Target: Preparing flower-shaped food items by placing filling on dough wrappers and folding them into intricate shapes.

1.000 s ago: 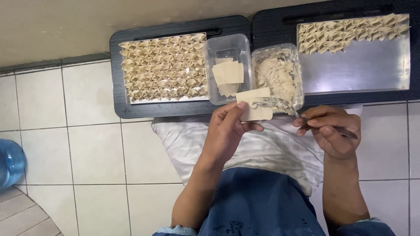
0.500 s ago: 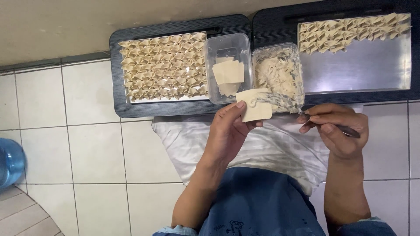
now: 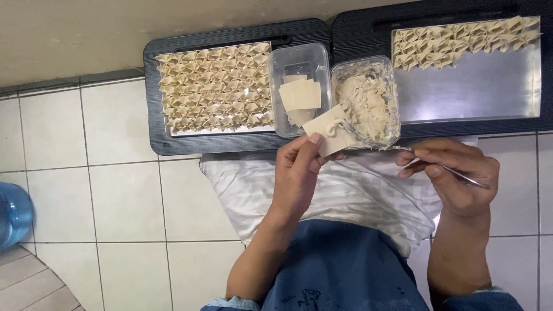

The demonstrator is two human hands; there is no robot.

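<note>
One dab of filling (image 3: 337, 128) sits on the wrapper (image 3: 328, 135) pinched by the left hand (image 3: 299, 175) at frame centre, the right hand (image 3: 455, 173) gripping a utensil (image 3: 461, 174); folding seems next.

White tiled floor (image 3: 115, 190) carries everything here. Left black tray (image 3: 152, 103) sits right on it, with a second black tray (image 3: 357, 34) touching its right side, and a blue water jug (image 3: 12, 213) well off left.

1 head-worn camera looks straight down, close over the lap, hands and floor trays (image 3: 236, 147).
</note>
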